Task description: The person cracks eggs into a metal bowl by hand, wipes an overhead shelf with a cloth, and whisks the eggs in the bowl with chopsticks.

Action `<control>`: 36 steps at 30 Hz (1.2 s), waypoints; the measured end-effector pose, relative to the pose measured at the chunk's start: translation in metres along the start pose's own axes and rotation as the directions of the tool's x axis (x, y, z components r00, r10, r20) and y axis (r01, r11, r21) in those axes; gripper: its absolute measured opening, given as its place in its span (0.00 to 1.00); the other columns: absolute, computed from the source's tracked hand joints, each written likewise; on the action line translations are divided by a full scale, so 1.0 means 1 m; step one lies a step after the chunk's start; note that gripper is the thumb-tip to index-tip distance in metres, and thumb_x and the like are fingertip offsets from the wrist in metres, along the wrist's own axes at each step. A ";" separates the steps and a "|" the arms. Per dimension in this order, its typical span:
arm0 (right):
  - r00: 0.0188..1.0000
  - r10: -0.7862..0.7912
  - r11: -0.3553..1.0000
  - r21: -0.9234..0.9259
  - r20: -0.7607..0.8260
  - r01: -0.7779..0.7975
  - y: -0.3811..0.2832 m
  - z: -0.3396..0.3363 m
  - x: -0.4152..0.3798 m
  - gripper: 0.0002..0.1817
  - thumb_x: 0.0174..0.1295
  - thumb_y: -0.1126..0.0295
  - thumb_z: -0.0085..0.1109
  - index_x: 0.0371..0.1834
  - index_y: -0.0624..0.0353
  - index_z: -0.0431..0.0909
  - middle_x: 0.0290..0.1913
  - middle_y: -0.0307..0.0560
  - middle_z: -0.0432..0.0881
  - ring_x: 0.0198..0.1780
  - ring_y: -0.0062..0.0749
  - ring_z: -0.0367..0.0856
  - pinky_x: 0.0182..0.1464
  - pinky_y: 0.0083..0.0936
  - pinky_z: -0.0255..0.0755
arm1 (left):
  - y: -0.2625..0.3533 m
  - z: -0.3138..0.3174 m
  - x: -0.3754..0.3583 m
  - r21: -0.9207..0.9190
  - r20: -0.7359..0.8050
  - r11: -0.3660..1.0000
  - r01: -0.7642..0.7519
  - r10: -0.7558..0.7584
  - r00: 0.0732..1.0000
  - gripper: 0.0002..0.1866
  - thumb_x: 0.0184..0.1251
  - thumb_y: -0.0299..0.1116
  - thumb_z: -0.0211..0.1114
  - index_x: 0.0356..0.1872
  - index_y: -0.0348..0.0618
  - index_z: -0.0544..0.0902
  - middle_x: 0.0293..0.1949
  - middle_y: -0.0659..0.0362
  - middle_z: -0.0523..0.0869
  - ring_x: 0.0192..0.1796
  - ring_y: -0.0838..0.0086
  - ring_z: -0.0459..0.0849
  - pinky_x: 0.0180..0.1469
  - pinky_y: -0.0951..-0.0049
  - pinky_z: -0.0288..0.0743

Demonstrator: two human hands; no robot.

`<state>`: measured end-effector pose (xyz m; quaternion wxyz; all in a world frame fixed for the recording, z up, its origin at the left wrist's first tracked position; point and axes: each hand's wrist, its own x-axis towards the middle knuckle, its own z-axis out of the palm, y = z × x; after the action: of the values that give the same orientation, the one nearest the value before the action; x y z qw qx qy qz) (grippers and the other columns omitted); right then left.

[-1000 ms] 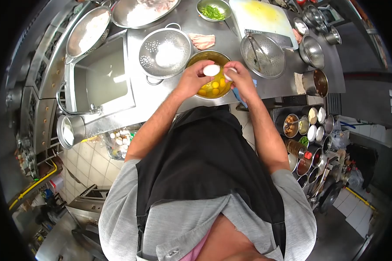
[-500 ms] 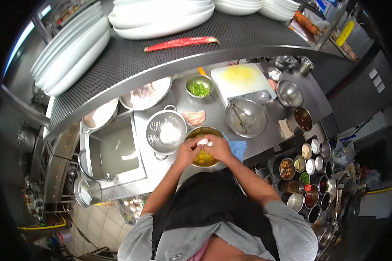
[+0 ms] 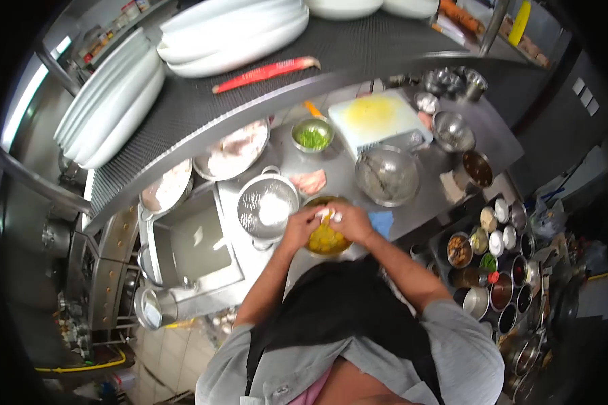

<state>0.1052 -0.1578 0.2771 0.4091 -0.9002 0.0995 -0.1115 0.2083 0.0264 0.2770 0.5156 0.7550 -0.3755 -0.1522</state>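
**Head view: both hands on an egg over the mixing bowl**

Head view, visibility limits. Strong fisheye distortion bends the counter and darkens the frame corners. The egg [image 3: 326,214] shows only as small white patches between the fingertips; whether the shell is whole or split cannot be told. The steel bowl [image 3: 315,202] is largely covered by the hands, leaving a strip of rim and the yellow egg contents below the knuckles. The blue cloth [image 3: 382,221] is partly hidden behind the right wrist. Motion blur softens the small containers at the right edge.

Materials and shapes. The counter [image 3: 341,172] is brushed stainless steel. A round perforated steel colander [image 3: 270,206] with loop handles sits just left of the bowl. A larger shallow steel bowl [image 3: 387,175] holding a utensil sits behind it to the right. A white cutting board [image 3: 373,119], stained yellow, lies further back, near a small bowl of chopped greens [image 3: 312,136]. A rectangular sink [image 3: 194,243] lies to the left. White oval platters [image 3: 236,30] are stacked on the dark ribbed shelf overhead.

Hand pose. The left hand [image 3: 302,226] and right hand [image 3: 350,223] meet directly above the bowl, forearms converging from the torso. Fingers of both hands are curled inward, tips pinching the egg from opposite sides, knuckles up.
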 end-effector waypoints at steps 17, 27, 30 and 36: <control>0.989 -0.061 0.994 0.085 -0.136 0.073 -0.017 -0.039 0.012 0.25 0.56 0.59 0.73 0.58 0.51 0.83 0.48 0.51 0.88 0.48 0.52 0.87 0.48 0.41 0.81 | 0.066 -0.006 0.035 0.151 0.076 0.962 -0.227 0.217 0.973 0.25 0.59 0.24 0.73 0.60 0.42 0.83 0.56 0.47 0.85 0.56 0.54 0.86 0.55 0.63 0.82; 0.919 0.395 0.642 0.720 -0.014 -0.265 0.030 -0.044 -0.040 0.24 0.66 0.63 0.66 0.63 0.56 0.74 0.54 0.49 0.84 0.51 0.35 0.84 0.53 0.33 0.78 | 0.006 0.038 0.018 -0.133 -0.022 0.962 0.239 -0.244 0.970 0.15 0.66 0.29 0.72 0.53 0.42 0.83 0.45 0.55 0.88 0.44 0.68 0.87 0.48 0.67 0.81; 0.852 0.500 0.694 0.660 -0.155 -0.287 0.080 -0.072 -0.078 0.26 0.67 0.67 0.62 0.66 0.58 0.69 0.54 0.51 0.82 0.50 0.41 0.84 0.55 0.36 0.77 | 0.005 0.022 0.011 -0.695 0.206 0.535 0.480 -0.492 0.846 0.15 0.70 0.31 0.67 0.56 0.44 0.81 0.41 0.56 0.87 0.37 0.73 0.84 0.39 0.69 0.78; 0.861 0.261 0.931 -0.122 -0.437 -0.344 0.162 -0.085 -0.117 0.24 0.59 0.71 0.70 0.60 0.59 0.77 0.53 0.58 0.82 0.55 0.56 0.81 0.58 0.46 0.74 | 0.021 -0.007 -0.008 -0.900 0.251 0.228 0.372 -0.426 0.869 0.20 0.74 0.38 0.60 0.61 0.42 0.76 0.41 0.53 0.86 0.33 0.73 0.80 0.36 0.70 0.74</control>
<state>-0.0449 -0.2912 0.1944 0.3004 -0.8648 0.3348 -0.2233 0.1981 0.0331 0.2976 0.8019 0.3983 -0.0032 -0.4453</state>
